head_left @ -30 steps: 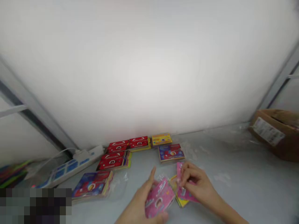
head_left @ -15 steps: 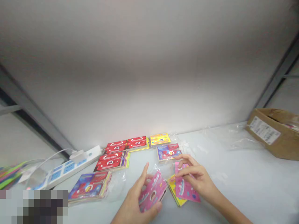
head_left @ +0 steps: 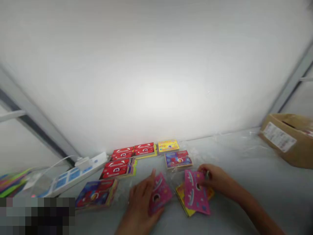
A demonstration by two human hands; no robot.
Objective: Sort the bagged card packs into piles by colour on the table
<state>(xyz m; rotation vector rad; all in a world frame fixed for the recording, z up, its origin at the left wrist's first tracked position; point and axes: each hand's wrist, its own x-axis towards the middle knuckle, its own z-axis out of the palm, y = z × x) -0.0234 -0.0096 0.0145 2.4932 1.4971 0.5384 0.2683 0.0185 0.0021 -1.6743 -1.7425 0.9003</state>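
Observation:
My left hand [head_left: 143, 199] is closed around a pink printed card stack [head_left: 161, 192], thumb along the near edge and fingers on its left side. To the right, my right hand [head_left: 215, 178] has its fingers curled at the right edge of a single pink printed card [head_left: 194, 192]. That card lies tilted across a small pile of yellow cards [head_left: 182, 197] on the table, partly covering it. Both hands are somewhat blurred, and the right fingertips are partly hidden.
Behind are red card stacks [head_left: 116, 168], a yellow stack [head_left: 168, 146] and a blue-and-red stack [head_left: 178, 159]. Another blue-and-red stack [head_left: 95, 193] sits at the left, near a white power strip [head_left: 78, 173]. A cardboard box [head_left: 286, 140] stands at the right, beside clear plastic film.
My right hand has shifted right and up along the pink card, which now lies on the yellow pile. More yellow shows at its right side. My left hand has turned slightly with its stack.

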